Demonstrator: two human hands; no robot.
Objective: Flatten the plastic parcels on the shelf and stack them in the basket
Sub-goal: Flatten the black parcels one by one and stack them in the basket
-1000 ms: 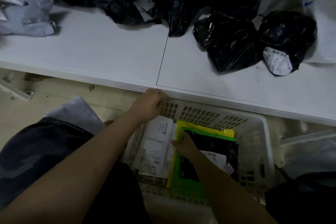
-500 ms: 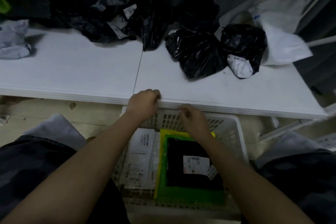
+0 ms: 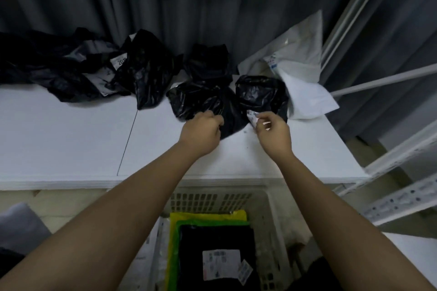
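Note:
Several crumpled black plastic parcels lie along the back of the white shelf. My left hand has its fingers curled into the near edge of one black parcel. My right hand pinches the white label corner of a second, rounder black parcel just to the right. Below the shelf edge stands a white slotted basket. Inside it a flat black parcel with a white label lies on top of green and yellow ones.
A white mailer bag leans at the shelf's back right. More black bags are heaped at the back left. A white metal rack frame runs down the right side. Dark curtain hangs behind the shelf.
Both hands have left the basket rim and reached up onto the shelf to the two black parcels. The view has tilted upward.

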